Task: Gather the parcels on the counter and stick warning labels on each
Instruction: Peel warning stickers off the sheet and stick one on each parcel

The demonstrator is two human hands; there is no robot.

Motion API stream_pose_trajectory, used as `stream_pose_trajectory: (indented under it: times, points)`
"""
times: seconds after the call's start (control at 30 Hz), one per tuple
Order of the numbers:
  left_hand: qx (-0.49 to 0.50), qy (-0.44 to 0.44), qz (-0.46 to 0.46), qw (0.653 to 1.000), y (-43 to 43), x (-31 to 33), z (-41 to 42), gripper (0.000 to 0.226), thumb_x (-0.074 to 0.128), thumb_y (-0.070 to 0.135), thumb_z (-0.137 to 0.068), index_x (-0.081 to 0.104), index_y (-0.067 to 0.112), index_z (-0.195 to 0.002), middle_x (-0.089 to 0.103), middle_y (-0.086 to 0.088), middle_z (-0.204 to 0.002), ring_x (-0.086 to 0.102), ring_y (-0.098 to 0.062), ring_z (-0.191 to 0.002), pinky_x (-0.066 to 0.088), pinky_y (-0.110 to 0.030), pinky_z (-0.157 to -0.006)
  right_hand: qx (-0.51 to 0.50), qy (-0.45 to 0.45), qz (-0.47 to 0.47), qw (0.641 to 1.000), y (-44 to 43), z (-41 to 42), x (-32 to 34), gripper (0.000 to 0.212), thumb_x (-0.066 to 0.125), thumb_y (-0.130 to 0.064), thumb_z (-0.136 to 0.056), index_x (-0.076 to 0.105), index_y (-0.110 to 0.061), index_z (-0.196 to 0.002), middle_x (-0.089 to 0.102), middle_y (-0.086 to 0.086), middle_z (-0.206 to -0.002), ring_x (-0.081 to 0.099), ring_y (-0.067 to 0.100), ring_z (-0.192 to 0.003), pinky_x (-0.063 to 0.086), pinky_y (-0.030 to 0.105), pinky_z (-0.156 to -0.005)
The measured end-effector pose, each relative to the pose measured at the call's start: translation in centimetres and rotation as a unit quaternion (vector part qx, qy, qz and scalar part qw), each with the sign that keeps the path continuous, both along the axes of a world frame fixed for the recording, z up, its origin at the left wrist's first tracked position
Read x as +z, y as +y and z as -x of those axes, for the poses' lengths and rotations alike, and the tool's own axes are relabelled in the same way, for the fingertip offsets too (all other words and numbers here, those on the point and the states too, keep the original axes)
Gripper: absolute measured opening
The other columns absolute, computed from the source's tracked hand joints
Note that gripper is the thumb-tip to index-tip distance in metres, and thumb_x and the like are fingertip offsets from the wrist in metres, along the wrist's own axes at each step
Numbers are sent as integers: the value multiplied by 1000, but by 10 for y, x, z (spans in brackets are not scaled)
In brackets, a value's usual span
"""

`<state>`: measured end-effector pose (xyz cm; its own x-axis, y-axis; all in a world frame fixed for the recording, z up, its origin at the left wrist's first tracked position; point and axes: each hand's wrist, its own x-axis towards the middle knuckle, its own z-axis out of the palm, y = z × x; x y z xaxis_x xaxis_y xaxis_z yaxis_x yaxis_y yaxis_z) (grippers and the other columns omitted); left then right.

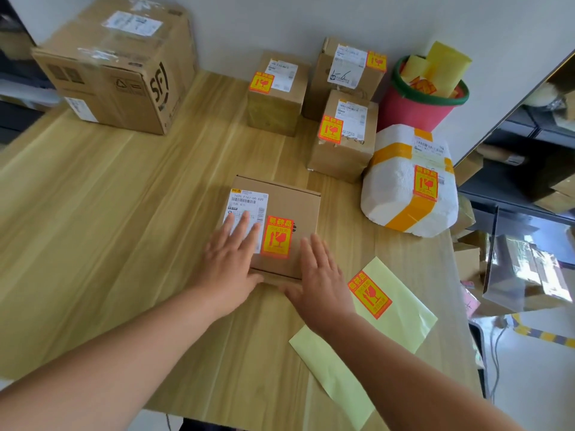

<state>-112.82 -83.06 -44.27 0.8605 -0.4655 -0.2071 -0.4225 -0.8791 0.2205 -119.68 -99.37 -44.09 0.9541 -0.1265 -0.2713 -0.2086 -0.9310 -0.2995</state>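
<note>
Your left hand (231, 253) lies flat on the flat box (289, 200), fingers straight and spread over its white shipping label (247, 202); it grips nothing. Your right hand (320, 275) is flat too, fingers straight and close together, laid against the box's 4 o'clock corner, holding nothing.

The flat box sits mid-counter (124, 213), with a red-and-yellow warning label (278, 237) stuck on its top between your two hands. At 4 o'clock from it, partly under your right wrist, lies a pale yellow sheet (404, 325) carrying a spare label (369, 294).

At 2 o'clock sits a white foam parcel (395, 188) banded in orange tape, labelled. At 1 o'clock three cartons cluster near the wall: the left carton (275, 113), the rear carton (323, 85) and the front carton (339, 157), each wearing a label. At 2 o'clock beyond the foam parcel, a red bucket (413, 112) holds yellow sheets. At 10 o'clock stands a big box (118, 66), well apart from the others.
</note>
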Motion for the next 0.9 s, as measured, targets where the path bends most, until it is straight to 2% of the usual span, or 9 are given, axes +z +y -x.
stream_pose_trajectory:
  times: [0.07, 0.1, 0.17, 0.23, 0.33, 0.43, 0.5, 0.57, 0.9]
  points:
    - [140, 66, 40, 987, 9, 1, -2, 113, 67, 51, -80, -16, 16, -150, -17, -7, -159, -6, -28, -147, 13, -42, -117, -110, 36, -45, 992, -2, 5, 1, 100, 65, -43, -85, -5, -16, -152, 2, 5, -161, 12, 23, -147, 25, 34, -113]
    - [193, 109, 58, 973, 12, 1, -2, 116, 71, 49, -77, -11, 15, -150, -6, -9, -160, 10, -29, -146, 25, -41, -113, -157, 63, -79, 982, -2, 5, 0, 99, 68, -41, -83, 3, -14, -152, 20, 8, -158, 29, 26, -141, 36, 34, -105]
    - [231, 154, 97, 956, 15, -2, -3, 90, 73, 43, -76, 21, 17, -144, 38, -4, -149, 47, -25, -126, 45, -36, -93, -206, 86, -143, 964, 0, 3, -3, 70, 69, -39, -83, 31, -15, -136, 56, 6, -127, 58, 26, -110, 51, 36, -86]
    - [238, 137, 115, 955, 17, 3, -2, 60, 74, 40, -76, 43, 21, -124, 60, 4, -124, 60, -21, -103, 47, -30, -76, -218, 70, -159, 960, 1, 0, 1, 42, 64, -36, -86, 44, -18, -119, 60, -2, -100, 61, 21, -88, 54, 36, -71]
    - [260, 121, 130, 949, 21, 21, 3, 58, 76, 41, -74, 52, 21, -124, 64, 5, -118, 61, -20, -102, 45, -27, -75, -182, 52, -144, 971, -2, -1, 15, 34, 60, -39, -90, 48, -19, -114, 54, -5, -92, 55, 16, -78, 40, 24, -51]
    - [272, 107, 142, 946, 27, 41, 5, 48, 75, 44, -72, 57, 26, -113, 66, 7, -111, 61, -16, -91, 45, -27, -69, -149, 42, -128, 980, -2, -6, 32, 35, 59, -45, -90, 49, -19, -112, 57, -3, -98, 57, 16, -83, 47, 27, -60]
    - [282, 106, 151, 942, 29, 54, 1, 54, 76, 40, -74, 54, 24, -121, 64, 6, -117, 60, -17, -96, 40, -26, -69, -140, 36, -124, 982, -2, -14, 41, 35, 59, -46, -89, 50, -19, -110, 59, -2, -98, 59, 16, -83, 50, 30, -66]
    - [285, 104, 163, 939, 29, 65, -11, 62, 76, 37, -75, 49, 18, -128, 62, 3, -122, 59, -20, -105, 40, -26, -73, -138, 29, -120, 983, -1, -24, 50, 34, 58, -46, -90, 50, -20, -109, 60, -2, -95, 60, 17, -80, 48, 30, -63]
    - [249, 113, 177, 946, 21, 68, -122, 64, 74, 39, -75, 45, 22, -129, 62, 6, -120, 60, -18, -102, 49, -30, -80, -188, 14, -131, 973, -3, -122, 51, 25, 58, -37, -91, 50, -20, -107, 60, -5, -93, 58, 12, -79, 52, 30, -67]
